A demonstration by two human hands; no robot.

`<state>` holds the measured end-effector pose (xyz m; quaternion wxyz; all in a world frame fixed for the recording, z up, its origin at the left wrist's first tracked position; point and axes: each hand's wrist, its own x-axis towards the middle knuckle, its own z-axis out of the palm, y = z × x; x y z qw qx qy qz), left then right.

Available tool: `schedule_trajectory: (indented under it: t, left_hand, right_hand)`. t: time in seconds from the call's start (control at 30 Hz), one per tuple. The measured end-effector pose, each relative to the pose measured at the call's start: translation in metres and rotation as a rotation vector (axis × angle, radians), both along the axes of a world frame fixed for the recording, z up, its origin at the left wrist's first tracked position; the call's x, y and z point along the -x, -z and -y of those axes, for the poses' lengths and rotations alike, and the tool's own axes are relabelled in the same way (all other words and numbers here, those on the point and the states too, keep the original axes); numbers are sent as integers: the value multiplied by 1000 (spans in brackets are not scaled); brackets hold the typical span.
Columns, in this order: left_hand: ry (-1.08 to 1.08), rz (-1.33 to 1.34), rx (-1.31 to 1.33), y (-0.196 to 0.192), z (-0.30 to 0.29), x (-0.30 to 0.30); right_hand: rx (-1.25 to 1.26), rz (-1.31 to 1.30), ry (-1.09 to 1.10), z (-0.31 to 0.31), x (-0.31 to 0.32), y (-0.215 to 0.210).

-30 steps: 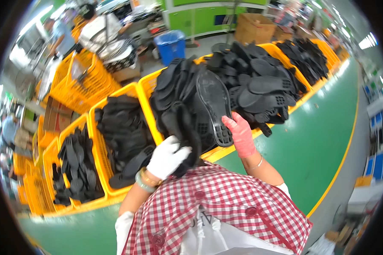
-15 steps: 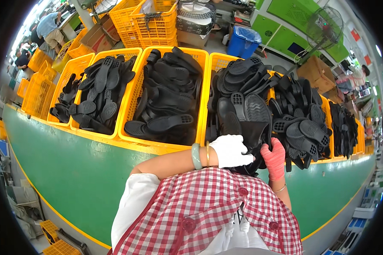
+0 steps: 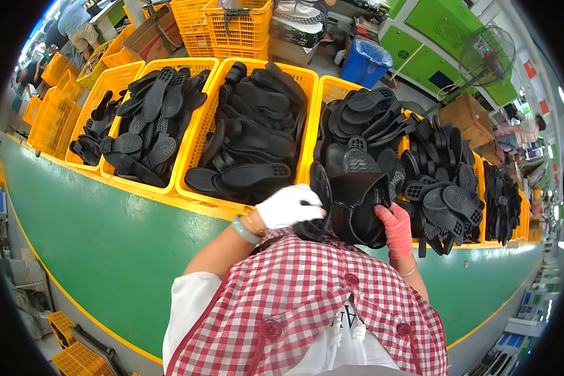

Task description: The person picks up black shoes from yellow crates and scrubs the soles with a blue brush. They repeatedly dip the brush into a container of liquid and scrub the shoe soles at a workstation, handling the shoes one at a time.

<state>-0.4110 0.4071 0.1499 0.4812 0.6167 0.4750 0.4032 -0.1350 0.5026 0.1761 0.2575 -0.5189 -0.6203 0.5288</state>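
My left hand (image 3: 289, 207), in a white glove, is closed on the edge of a black shoe sole (image 3: 320, 188) that stands upright on its side. Just right of it is a black shoe upper (image 3: 349, 191), with its opening showing. My right hand (image 3: 396, 230), in a pinkish-red covering, pinches the upper's right side. Both pieces are close to my checked apron, in front of a yellow crate (image 3: 311, 135) heaped with black soles (image 3: 362, 109). The fingertips of my left hand are partly hidden behind the sole.
More yellow crates full of black soles stand in a row: one to the left (image 3: 191, 141), others farther left and right. A green surface (image 3: 138, 250) with a yellow edge lies nearer me. Behind are a blue bin (image 3: 362, 62), a fan (image 3: 486, 55) and a cardboard box (image 3: 465, 119).
My left hand has moved left, away from the right one, and a sole now stands upright in its grip. The upper has turned and its opening shows more. The view has shifted slightly.
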Motion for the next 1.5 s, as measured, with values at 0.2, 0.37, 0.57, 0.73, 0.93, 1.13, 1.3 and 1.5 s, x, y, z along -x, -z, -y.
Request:
schedule_trajectory:
  t: [0.2,0.37,0.57,0.73,0.93,1.13,1.3,1.5]
  left_hand:
    - [-559,636,129,48,43,51]
    - [-927,594,71,78,56,92]
    - [-1217,608,22,99,74,141]
    - [-1189,732,-134,116,88,186]
    - [-1324,845,-209,129,97,221]
    - [-1369,861,-157,156,112,216]
    - [-1362,883,-126,178,127,197]
    - [-1397,848,-166,166,150,212]
  right_hand:
    - [-20,-61,87,11,-10,-24]
    - [-61,-45,125,40,6,-81]
    - [-67,-64,103,62,-3,-101]
    - [-132,53,95,68,-10,-91]
    - [-142,94,102,72,-9,-82]
    - [-115,89,71,70,-3,-79]
    - [-171,133,-15,62,-5,-80]
    - [-306,202,-86,61,-5,-47]
